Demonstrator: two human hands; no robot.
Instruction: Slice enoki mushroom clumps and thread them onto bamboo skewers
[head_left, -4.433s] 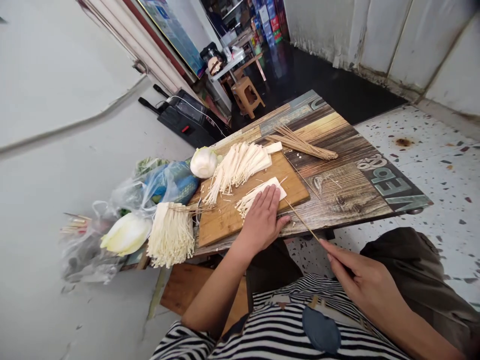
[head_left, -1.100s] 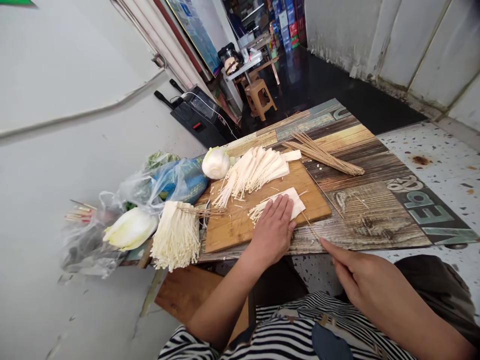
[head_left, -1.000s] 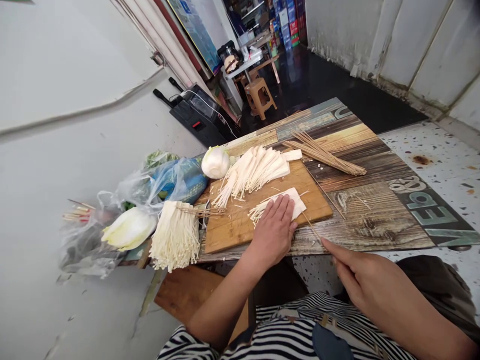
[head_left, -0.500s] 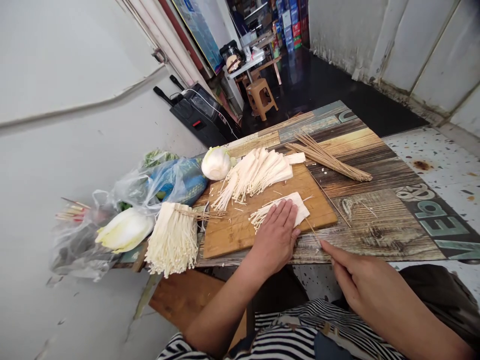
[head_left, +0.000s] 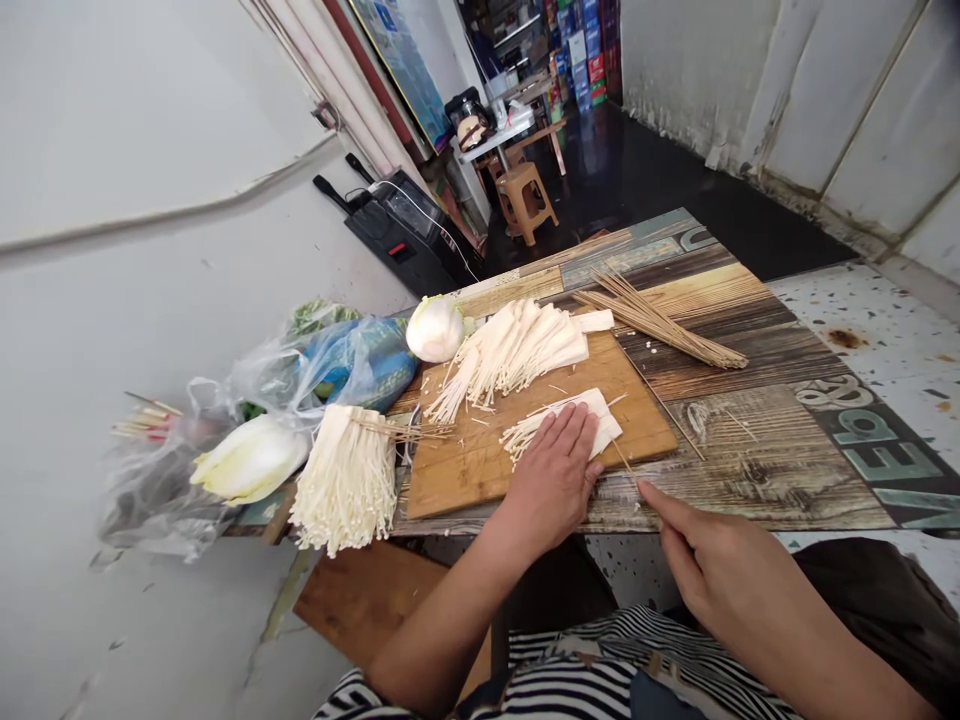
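My left hand [head_left: 553,470] lies flat, fingers stretched, on a small bunch of enoki mushrooms [head_left: 606,420] on the wooden cutting board [head_left: 465,480]. My right hand [head_left: 697,540] pinches a thin wooden skewer [head_left: 624,458], whose far end meets the bunch's near right edge. A larger pile of enoki [head_left: 517,345] covers the back of the board. Skewered enoki [head_left: 346,485] hang over the table's front edge at the left. Loose skewers [head_left: 664,325] lie in a bundle behind the board at the right, and a single skewer [head_left: 664,405] rests along its right side.
A cabbage head [head_left: 435,330] sits at the board's back left corner. Another cabbage [head_left: 251,460] and plastic bags of vegetables [head_left: 352,360] stand at the left of the wood-patterned table [head_left: 795,470]. A wall rises on the left; stools and a small table stand farther back.
The view has shifted slightly. My right hand has moved a little to the left with the skewer, towards the bunch. My left hand stays pressed on the mushrooms.
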